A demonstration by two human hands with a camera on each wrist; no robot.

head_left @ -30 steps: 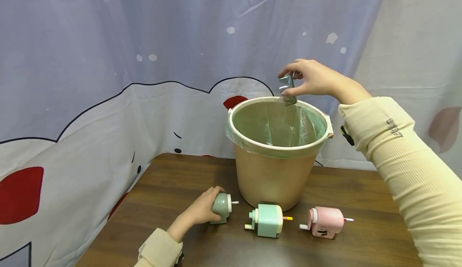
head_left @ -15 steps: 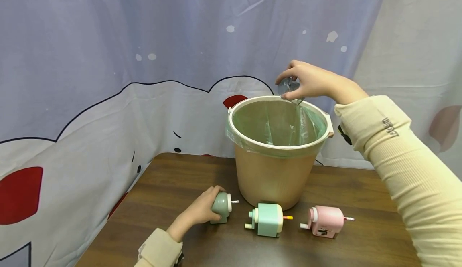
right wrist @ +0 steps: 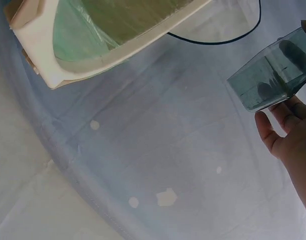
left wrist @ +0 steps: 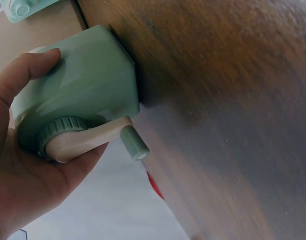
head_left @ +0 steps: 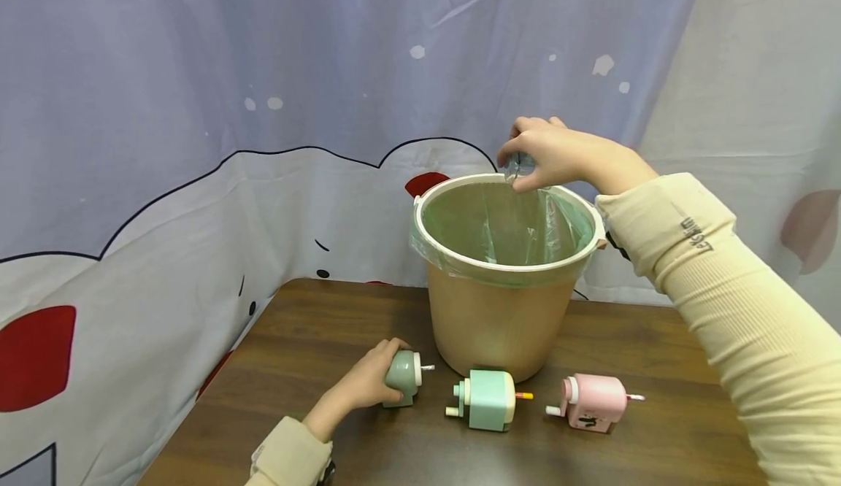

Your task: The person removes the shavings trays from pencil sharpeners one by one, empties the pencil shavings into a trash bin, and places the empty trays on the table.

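My left hand (head_left: 364, 380) grips a dark green crank pencil sharpener (head_left: 402, 378) that stands on the table, a silvery pencil end sticking out of its right side. In the left wrist view the thumb lies over the sharpener body (left wrist: 88, 75), beside its beige crank (left wrist: 88, 140). Above the far rim of the bin (head_left: 496, 318), my right hand (head_left: 568, 152) holds a small see-through plastic box (head_left: 519, 167) between thumb and fingers. The right wrist view shows this greyish box (right wrist: 263, 82) tilted, fingers visible through its wall. Whether anything is inside cannot be told.
A mint green sharpener (head_left: 488, 400) stands in front of the bin, and a pink sharpener (head_left: 596, 402) to its right. A pale green plastic bag (head_left: 453, 227) lines the bin. Behind the wooden table (head_left: 342, 318) hangs a patterned curtain (head_left: 355, 70).
My right hand has moved slightly left and down, and the box has turned so that less of it shows in the head view. The left hand and its sharpener have stayed put.
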